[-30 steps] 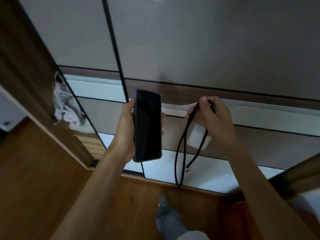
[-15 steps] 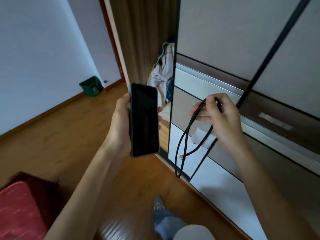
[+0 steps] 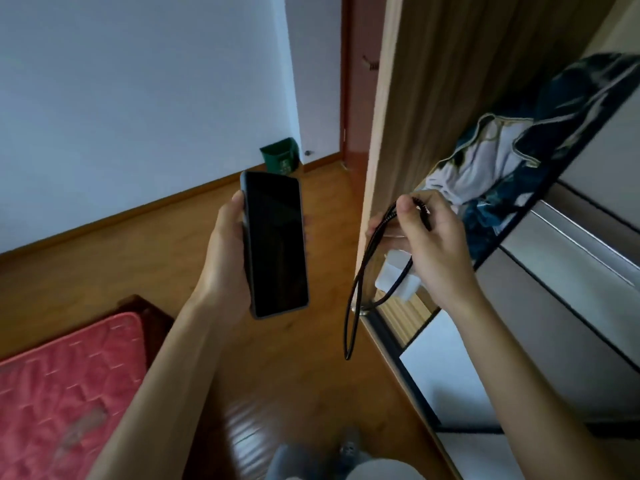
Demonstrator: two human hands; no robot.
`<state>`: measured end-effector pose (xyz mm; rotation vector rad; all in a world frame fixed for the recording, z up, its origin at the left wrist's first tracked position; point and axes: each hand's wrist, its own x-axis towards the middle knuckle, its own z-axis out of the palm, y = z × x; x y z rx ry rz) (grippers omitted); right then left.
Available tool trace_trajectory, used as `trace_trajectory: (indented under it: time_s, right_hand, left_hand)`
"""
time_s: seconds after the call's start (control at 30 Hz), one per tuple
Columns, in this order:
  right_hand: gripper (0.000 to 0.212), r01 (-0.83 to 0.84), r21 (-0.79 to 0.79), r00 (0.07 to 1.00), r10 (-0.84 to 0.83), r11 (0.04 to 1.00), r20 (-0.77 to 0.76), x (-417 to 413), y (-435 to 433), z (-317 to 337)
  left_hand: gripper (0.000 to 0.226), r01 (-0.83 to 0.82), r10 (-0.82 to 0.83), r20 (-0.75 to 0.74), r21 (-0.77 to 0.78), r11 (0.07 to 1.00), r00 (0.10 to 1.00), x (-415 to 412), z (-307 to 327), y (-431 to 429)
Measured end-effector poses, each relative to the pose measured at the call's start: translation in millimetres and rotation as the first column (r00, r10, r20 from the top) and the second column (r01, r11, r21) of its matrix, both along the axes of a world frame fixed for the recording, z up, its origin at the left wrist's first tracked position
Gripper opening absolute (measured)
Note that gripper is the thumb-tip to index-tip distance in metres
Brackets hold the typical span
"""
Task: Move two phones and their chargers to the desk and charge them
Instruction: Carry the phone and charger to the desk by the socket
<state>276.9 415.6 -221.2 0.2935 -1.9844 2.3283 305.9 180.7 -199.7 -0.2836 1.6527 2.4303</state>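
A black phone (image 3: 276,244) with a dark screen stands upright in my left hand (image 3: 225,251), which grips it along its left edge at mid-frame. To its right, my right hand (image 3: 427,247) holds a charger: its thumb and fingers pinch a looped black cable (image 3: 356,306) that hangs down, and a white charger plug (image 3: 396,280) sits under the palm. No second phone and no desk are in view.
A wardrobe with sliding doors (image 3: 571,323) fills the right side, with clothes (image 3: 485,168) hanging in its open gap. A red mattress (image 3: 62,389) lies at the lower left. A green bin (image 3: 280,160) stands by the far wall next to a door (image 3: 356,81). Wooden floor (image 3: 138,251) stretches ahead.
The view has swung left from the wardrobe doors toward the room, bringing the floor, bin and mattress into sight. Both hands keep their hold on the phone and the charger.
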Motion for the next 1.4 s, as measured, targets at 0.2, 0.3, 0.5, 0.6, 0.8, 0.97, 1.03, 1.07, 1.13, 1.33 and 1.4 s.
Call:
trace_trajectory:
  time_s: [0.2, 0.3, 0.5, 0.6, 0.8, 0.97, 1.03, 1.07, 1.13, 1.33, 1.4]
  right_hand:
    - [0.02, -0.106, 0.007, 0.994, 0.106, 0.994, -0.011, -61.7, -71.2, -7.7]
    - [0.019, -0.166, 0.028, 0.986, 0.166, 0.986, -0.014, -92.8, -113.1, -11.4]
    - [0.022, -0.208, 0.058, 0.977, 0.21, 0.976, -0.028, -157.3, -210.4, -12.5]
    - [0.023, -0.246, 0.053, 0.968, 0.247, 0.968, -0.03, -190.3, -262.5, -9.0]
    - [0.024, -0.297, 0.077, 0.953, 0.3, 0.952, -0.039, -248.2, -357.0, -1.5]
    - [0.027, -0.368, 0.079, 0.929, 0.37, 0.927, -0.021, -290.1, -424.1, -4.2]
    - [0.026, -0.395, 0.076, 0.917, 0.398, 0.915, -0.019, -309.1, -449.8, -7.3]
    - [0.026, -0.406, 0.077, 0.912, 0.409, 0.91, -0.02, -319.6, -462.9, -8.9]
    - [0.027, -0.428, 0.076, 0.902, 0.431, 0.9, -0.018, -341.7, -489.4, -13.1]
    - [0.026, -0.513, 0.061, 0.857, 0.514, 0.856, -0.014, -422.4, -570.6, -25.7]
    - [0.028, -0.538, 0.057, 0.842, 0.539, 0.841, -0.005, -452.6, -597.7, -25.8]
  left_hand:
    - [0.063, -0.211, 0.208, 0.085, 0.027, 0.977, 0.974, -19.6, -5.8, -68.3]
    - [0.064, -0.297, 0.296, 0.105, -0.005, 0.955, 0.949, -33.2, -12.8, -108.8]
    - [0.07, -0.403, 0.401, 0.119, -0.006, 0.915, 0.908, -83.4, -21.2, -207.8]
    - [0.069, -0.416, 0.415, 0.089, -0.009, 0.909, 0.905, -111.8, -15.6, -258.8]
    - [0.063, -0.472, 0.478, 0.04, -0.102, 0.876, 0.878, -149.5, -3.5, -340.1]
    - [0.064, -0.503, 0.513, 0.045, -0.136, 0.853, 0.857, -173.6, -3.3, -399.8]
    - [0.063, -0.526, 0.535, 0.036, -0.145, 0.838, 0.844, -185.4, -5.9, -422.0]
    - [0.065, -0.538, 0.549, 0.026, -0.16, 0.827, 0.836, -192.2, -7.5, -433.3]
    - [0.069, -0.554, 0.566, 0.011, -0.188, 0.811, 0.824, -206.6, -10.1, -454.3]
    - [0.052, -0.601, 0.622, -0.009, -0.267, 0.753, 0.783, -265.7, -15.4, -516.0]
    - [0.054, -0.629, 0.649, -0.021, -0.269, 0.729, 0.761, -291.9, -14.8, -536.7]
